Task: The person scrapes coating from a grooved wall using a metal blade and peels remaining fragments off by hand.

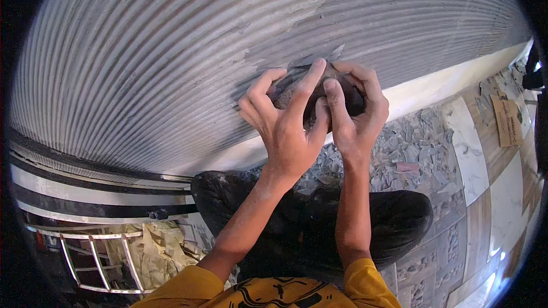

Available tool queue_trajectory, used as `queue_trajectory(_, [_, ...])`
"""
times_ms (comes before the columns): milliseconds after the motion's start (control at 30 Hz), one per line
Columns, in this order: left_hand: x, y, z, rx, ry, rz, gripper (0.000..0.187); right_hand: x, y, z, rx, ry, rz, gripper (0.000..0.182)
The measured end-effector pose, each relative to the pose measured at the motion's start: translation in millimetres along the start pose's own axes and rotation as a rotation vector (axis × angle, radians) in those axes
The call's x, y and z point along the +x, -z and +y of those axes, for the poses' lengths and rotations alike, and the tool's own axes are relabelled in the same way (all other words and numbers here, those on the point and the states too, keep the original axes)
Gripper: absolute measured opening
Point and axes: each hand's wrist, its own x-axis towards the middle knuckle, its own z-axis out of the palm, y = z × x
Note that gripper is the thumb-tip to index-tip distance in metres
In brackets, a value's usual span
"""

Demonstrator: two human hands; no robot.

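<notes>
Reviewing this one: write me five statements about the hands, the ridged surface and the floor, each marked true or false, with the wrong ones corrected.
1. The left hand and right hand are both on one dark object. True.
2. The surface behind the hands is smooth. False: the grey surface is covered in ridges.
3. Grey flakes lie scattered on the floor. True.
4. The brown printed piece is under the left hand. False: the brown printed piece lies on the floor, off to the right.
5. The person's sleeves are blue. False: the sleeves are yellow-orange.
</notes>
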Motion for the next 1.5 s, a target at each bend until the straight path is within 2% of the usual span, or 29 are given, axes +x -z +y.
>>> queue_trajectory(167, [-2.7, 0.8, -3.6, -0.067, -0.027, 0.012, 0.052, -5.8, 0.5, -2.9, 0.063, -0.027, 0.01, 0.02])
queue_trajectory(233, [-3.0, 1.9, -3.9, -0.061, -0.038, 0.012, 0.051, -6.2, 0.3, -0.3, 0.057, 0.041, 0.018, 0.019])
queue_trajectory(367, [-1.6, 6.5, -3.1, -0.074, -0.032, -0.01, 0.049, -7.7, 0.7, -1.4, 0.061, 0.043, 0.019, 0.018])
queue_trajectory(467, [2.4, 11.5, -2.9, -0.061, -0.045, 0.035, 0.05, -8.1, 2.9, -2.7, 0.025, 0.015, 0.014, 0.018])
queue_trajectory(533, [4.7, 11.6, -8.9, -0.005, -0.112, 0.117, 0.047, -6.9, 9.0, -6.0, -0.029, -0.145, -0.01, 0.018])
queue_trajectory(567, [9.3, 11.9, -6.8, -0.003, -0.108, 0.116, 0.047, -7.8, 12.9, -5.2, -0.029, -0.147, -0.013, 0.018])
queue_trajectory(667, [25.4, 9.9, 0.2, 0.028, -0.069, 0.183, 0.042, -11.3, 24.6, -2.2, -0.01, -0.232, 0.122, 0.016])
queue_trajectory(800, [27.5, -7.6, -4.5, 0.078, -0.098, 0.269, 0.034, -11.7, 37.7, -3.3, -0.112, -0.14, 0.139, 0.016])
queue_trajectory(867, [27.4, -11.6, -4.8, 0.078, -0.084, 0.319, 0.025, -11.1, 41.5, -8.9, -0.102, -0.159, 0.144, 0.016])
queue_trajectory(1033, [30.0, -15.1, -0.2, 0.057, -0.089, 0.38, 0.019, -12.3, 46.7, -9.0, -0.066, -0.185, 0.154, 0.016])
queue_trajectory(1133, [34.8, -3.9, 3.3, 0.006, -0.11, 0.384, 0.013, -12.8, 47.9, -8.5, -0.066, -0.195, 0.133, 0.016])
queue_trajectory(1200, [38.4, 10.4, 4.6, -0.032, -0.144, 0.365, 0.01, -12.9, 47.5, -12.7, -0.133, -0.236, 0.042, 0.017])
queue_trajectory(1267, [41.9, 28.7, 6.3, -0.061, -0.205, 0.459, 0.012, -15.7, 42.4, -10.1, -0.114, -0.225, 0.021, 0.017])
queue_trajectory(1433, [6.3, 75.7, 13.0, -0.111, -0.18, 0.378, 0.014, -15.6, 29.9, -18.9, -0.126, -0.15, -0.037, 0.016])
queue_trajectory(1500, [-5.2, 78.7, 5.9, -0.241, -0.082, 0.153, 0.011, -11.6, 25.8, -20.5, -0.11, -0.122, -0.051, 0.015])
